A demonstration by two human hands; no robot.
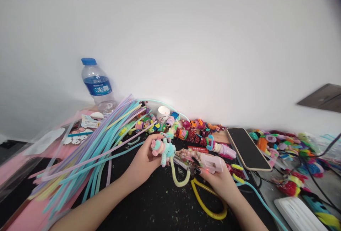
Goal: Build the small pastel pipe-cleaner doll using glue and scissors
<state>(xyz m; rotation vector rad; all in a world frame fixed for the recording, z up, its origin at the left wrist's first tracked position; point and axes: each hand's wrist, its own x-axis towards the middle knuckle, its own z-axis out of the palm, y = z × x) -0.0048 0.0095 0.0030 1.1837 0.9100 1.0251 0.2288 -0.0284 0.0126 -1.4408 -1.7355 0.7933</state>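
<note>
Two hands: at the middle of the worktop's (160, 208) near edge.
Left hand (144, 161): fingers clamped on a pink-and-teal fuzzy figure (163, 148).
Right hand (217, 183): fingers closed round a pale pink tool (211, 162), its tip beside the figure.
Water bottle (98, 87): far left corner, with white Chinese characters on a blue label.
Phone (247, 148): far edge, right of middle, screen dark.
Pipe cleaners (87, 152): fanned towards the left edge.

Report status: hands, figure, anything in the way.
Left hand shut on figure. Right hand shut on glue gun, nozzle near figure. Pale stem curves below figure; phone off right, apart.
</note>
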